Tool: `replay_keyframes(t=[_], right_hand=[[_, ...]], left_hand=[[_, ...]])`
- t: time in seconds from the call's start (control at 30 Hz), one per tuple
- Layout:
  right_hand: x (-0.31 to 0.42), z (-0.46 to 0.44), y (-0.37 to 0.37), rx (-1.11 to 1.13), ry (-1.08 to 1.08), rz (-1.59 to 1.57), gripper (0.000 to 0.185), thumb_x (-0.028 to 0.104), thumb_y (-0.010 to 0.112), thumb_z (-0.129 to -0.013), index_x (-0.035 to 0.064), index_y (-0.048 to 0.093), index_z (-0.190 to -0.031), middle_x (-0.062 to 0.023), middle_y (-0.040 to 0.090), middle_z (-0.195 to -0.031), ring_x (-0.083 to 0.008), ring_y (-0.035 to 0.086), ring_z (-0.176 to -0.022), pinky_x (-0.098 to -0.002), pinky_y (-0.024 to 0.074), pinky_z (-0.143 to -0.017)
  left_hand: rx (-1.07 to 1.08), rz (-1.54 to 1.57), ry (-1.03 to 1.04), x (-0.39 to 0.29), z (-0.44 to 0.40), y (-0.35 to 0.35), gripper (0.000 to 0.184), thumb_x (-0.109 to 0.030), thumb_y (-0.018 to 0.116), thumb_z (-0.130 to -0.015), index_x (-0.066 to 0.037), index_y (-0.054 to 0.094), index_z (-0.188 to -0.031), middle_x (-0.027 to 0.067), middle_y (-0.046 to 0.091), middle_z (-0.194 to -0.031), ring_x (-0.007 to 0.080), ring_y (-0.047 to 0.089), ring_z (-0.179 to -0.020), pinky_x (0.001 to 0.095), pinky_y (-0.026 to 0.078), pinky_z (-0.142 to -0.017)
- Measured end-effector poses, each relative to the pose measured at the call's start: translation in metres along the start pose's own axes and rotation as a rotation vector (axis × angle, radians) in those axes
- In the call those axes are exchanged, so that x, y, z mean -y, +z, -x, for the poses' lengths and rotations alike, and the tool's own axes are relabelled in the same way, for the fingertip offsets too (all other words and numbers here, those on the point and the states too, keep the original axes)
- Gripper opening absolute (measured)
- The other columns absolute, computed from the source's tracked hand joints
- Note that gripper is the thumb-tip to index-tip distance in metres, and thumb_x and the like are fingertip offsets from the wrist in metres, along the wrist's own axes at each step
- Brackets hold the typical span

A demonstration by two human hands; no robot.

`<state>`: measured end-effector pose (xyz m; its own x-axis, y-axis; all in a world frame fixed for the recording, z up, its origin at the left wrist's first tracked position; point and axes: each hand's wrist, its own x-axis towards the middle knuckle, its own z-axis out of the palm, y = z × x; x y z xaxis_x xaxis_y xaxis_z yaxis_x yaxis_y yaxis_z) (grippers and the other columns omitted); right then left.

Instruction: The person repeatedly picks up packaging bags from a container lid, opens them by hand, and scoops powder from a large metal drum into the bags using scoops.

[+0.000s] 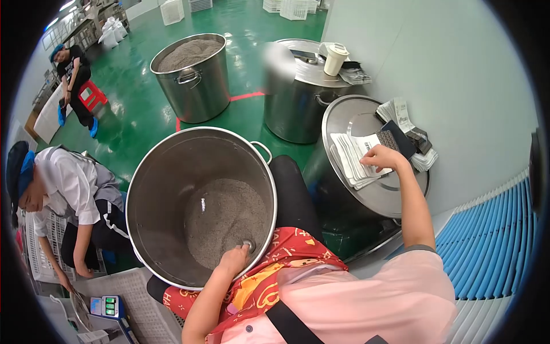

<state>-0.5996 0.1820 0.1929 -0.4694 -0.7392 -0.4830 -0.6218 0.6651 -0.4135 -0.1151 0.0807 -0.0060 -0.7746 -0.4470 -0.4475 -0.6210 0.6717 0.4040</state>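
Observation:
A large steel pot (148,178) stands between my knees, with grey-brown grainy material (220,215) across its bottom. My left hand (234,262) reaches over the near rim, fingers closed on a small metal scoop (248,245), most of it hidden. To the right, my right hand (382,159) is over a stack of flat white pouches (348,163) on a steel lid (349,117). Its fingers are pinched at the edge of a top pouch. Beside that hand lie a dark flat object (399,139) and more packets (395,114).
Behind stand a filled steel pot (197,97) and a lidded one (286,109) bearing a cream cup (336,59). At left, a co-worker (86,189) bends near a digital scale (107,307); another person (74,80) sits farther back. Blue slats (487,235) line the right.

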Motion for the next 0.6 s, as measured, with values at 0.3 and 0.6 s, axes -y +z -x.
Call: replay_keyframes(t=[0.3, 0.6], right_hand=[[-0.012, -0.026, 0.035, -0.494, -0.018, 0.54, 0.028, 0.022, 0.052, -0.074, -0.0028, 0.065, -0.079, -0.0258, 0.063, -0.084, -0.039, 0.063, -0.077, -0.0455, 0.0498, -0.074], [0.087, -0.009, -0.022, -0.956, -0.394, 0.155, 0.022, 0.015, 0.048, -0.088, -0.0027, 0.049, -0.074, -0.0231, 0.056, -0.068, -0.0372, 0.059, -0.061, -0.0457, 0.0417, -0.055]], left_hand=[[-0.061, 0.002, -0.088, 0.002, 0.003, -0.008, 0.036, -0.021, 0.06, -0.081, -0.004, 0.05, -0.111, 0.022, 0.059, -0.102, 0.0365, 0.06, -0.093, 0.0429, 0.049, -0.08], [-0.628, 0.622, -0.065, -0.008, 0.022, -0.054, 0.031, -0.023, 0.062, -0.084, -0.003, 0.056, -0.107, 0.0166, 0.063, -0.098, 0.03, 0.063, -0.087, 0.0361, 0.05, -0.076]])
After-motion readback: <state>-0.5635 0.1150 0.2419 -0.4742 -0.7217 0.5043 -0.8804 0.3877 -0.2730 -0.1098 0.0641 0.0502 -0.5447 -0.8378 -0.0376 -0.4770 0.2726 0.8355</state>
